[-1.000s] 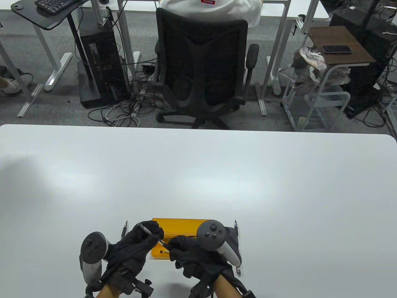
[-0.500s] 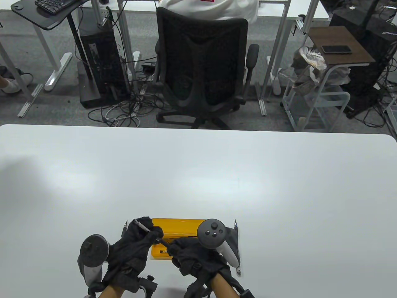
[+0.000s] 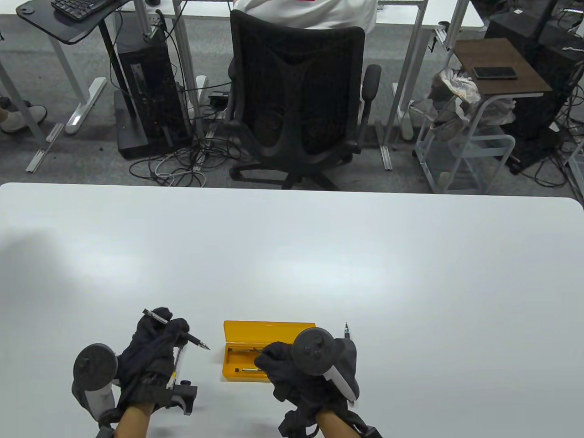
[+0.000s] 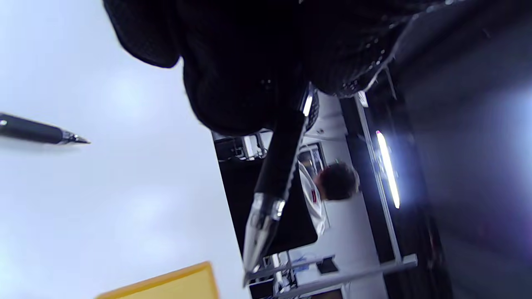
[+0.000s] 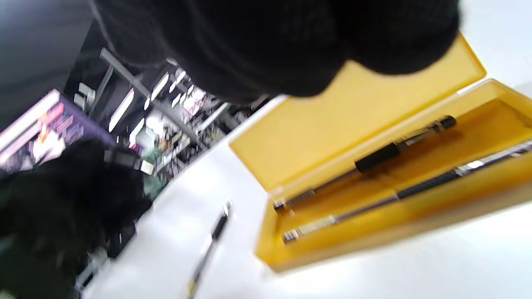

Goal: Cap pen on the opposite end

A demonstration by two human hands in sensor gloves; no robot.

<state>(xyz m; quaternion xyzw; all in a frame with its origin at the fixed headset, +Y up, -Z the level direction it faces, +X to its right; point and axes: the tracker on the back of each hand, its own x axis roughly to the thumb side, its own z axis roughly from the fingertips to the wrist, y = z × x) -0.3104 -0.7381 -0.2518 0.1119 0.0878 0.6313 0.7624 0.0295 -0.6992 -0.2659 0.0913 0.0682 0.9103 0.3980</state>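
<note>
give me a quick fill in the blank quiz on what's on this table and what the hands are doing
1. The black pen is held by the person's ____ hand.
2. The open plastic pen case on the white table is coloured ____.
3. The number of pens lying inside the case is ____.
4. The right hand hovers over the case's ____ end.

Missing words: left; yellow; two; right

Left hand [image 3: 153,349] and right hand [image 3: 292,372]: black fabric sensor gloves; grey round-headed trackers strapped on backs; black wrist mounts.
</note>
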